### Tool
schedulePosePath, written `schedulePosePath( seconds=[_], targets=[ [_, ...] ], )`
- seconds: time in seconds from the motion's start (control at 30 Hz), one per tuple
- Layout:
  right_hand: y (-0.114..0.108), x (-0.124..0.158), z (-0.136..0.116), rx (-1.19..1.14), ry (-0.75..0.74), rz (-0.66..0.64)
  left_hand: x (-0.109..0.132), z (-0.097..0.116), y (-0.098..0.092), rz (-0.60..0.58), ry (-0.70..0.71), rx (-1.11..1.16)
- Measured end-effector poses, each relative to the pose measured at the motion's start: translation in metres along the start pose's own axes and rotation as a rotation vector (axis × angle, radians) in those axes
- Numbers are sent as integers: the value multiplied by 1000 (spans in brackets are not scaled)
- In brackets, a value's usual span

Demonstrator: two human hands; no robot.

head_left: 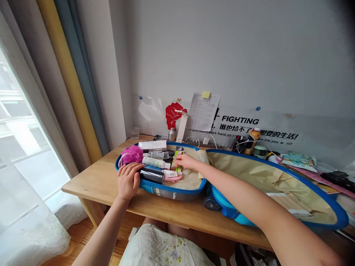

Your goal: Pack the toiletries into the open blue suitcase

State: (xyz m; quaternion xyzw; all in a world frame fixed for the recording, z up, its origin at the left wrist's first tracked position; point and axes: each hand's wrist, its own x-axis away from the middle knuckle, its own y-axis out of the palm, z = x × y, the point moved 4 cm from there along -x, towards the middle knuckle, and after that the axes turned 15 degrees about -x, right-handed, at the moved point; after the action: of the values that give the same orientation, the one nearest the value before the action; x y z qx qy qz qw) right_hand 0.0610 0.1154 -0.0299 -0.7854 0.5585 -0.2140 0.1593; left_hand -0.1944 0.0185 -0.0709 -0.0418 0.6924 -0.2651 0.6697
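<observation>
An open blue suitcase lies on the table, its left half (172,190) filled with toiletries. My right hand (187,162) reaches into it, fingers closed at a narrow green package (178,162). My left hand (128,183) lies over the near left rim, fingers outstretched, beside a black cylindrical container (152,175) and a magenta bath puff (132,153). Around them are a white box (152,145), a grey tube (158,155), a white-green bottle (155,162) and a pink item in clear wrap (174,177). My right fingertips partly cover the green package.
The suitcase's right half (249,166), lined in beige, holds a pale ribbed bundle (290,205). Behind stand a metallic bottle (172,134), an orange-labelled bottle (253,140) and white charging cables (205,140). The wooden table's (91,181) left end is near a curtain (65,81).
</observation>
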Motion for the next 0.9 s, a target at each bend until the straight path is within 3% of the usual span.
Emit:
schedulePosePath(
  seconds=[0.53,0.9],
  targets=[
    [-10,0,-1,-138,-62,130,0,0,0,9,9,11],
    [-6,6,-9,-162,-95,113,-1,1,-1,0,3,8]
  ],
)
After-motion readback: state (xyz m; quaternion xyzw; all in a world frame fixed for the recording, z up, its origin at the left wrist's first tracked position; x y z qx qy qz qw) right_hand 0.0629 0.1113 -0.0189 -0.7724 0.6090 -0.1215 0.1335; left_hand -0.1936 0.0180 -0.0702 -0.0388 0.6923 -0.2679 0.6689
